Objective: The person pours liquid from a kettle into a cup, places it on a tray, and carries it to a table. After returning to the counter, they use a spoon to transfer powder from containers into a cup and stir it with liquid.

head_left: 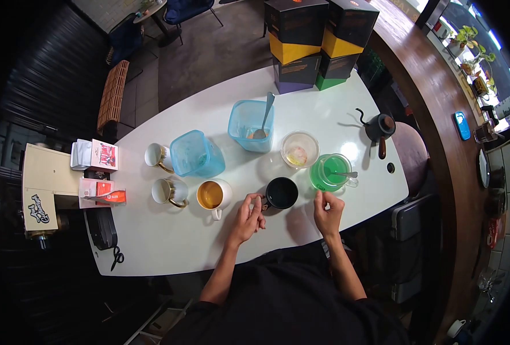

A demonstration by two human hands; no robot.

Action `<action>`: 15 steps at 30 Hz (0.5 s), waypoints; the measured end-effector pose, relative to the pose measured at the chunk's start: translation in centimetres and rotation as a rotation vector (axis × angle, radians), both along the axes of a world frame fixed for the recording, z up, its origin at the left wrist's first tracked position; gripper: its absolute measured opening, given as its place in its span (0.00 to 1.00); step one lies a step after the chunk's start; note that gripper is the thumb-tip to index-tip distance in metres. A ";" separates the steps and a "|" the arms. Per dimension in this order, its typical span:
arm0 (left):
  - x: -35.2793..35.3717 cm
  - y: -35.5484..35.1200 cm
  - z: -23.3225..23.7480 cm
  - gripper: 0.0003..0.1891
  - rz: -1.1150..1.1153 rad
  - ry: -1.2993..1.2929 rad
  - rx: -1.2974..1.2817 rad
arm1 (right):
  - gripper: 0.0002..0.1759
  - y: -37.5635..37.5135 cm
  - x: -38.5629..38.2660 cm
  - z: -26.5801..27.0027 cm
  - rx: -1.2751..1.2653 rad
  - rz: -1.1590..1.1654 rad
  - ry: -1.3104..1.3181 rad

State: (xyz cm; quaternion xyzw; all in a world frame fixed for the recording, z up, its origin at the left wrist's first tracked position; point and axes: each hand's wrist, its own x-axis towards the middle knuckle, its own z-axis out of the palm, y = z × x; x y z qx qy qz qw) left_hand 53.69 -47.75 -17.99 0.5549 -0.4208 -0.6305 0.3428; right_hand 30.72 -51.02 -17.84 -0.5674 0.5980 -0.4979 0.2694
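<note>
A black mug (282, 193) with dark liquid stands near the table's front edge, its handle toward my left hand (249, 219). The fingers of that hand are curled at the handle and appear to grip it. My right hand (328, 216) is closed with its fingertips bunched; whether anything is in them is hidden. Just beyond it stands a clear glass jug (318, 176) of green liquid, with a spoon (347, 174) leaning inside. A clear plastic cup (299, 149) with some residue is behind. Left of my left hand is a white mug (223, 196) of amber liquid.
Two blue plastic containers (198, 154) stand mid-table, one holding a spoon (268, 109). Two gold-handled mugs (162, 190) are at left, near coffee bags (98, 155) and scissors (117, 258). A black gooseneck kettle (379, 127) stands right; stacked boxes (295, 29) stand at the back.
</note>
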 end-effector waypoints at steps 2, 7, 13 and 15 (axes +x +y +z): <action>-0.1 0.0 -0.1 0.25 0.018 -0.015 0.022 | 0.20 -0.2 -0.1 0.1 0.060 0.125 0.021; -1.0 0.4 0.6 0.31 0.020 0.038 -0.047 | 0.19 -0.7 -0.1 0.5 0.212 0.319 0.078; -2.1 1.1 -0.5 0.34 0.060 0.064 -0.088 | 0.17 -0.8 0.9 0.6 0.424 0.549 -0.034; -2.5 1.2 -0.9 0.35 0.090 0.072 -0.106 | 0.17 -1.3 0.7 -0.2 0.437 0.629 0.004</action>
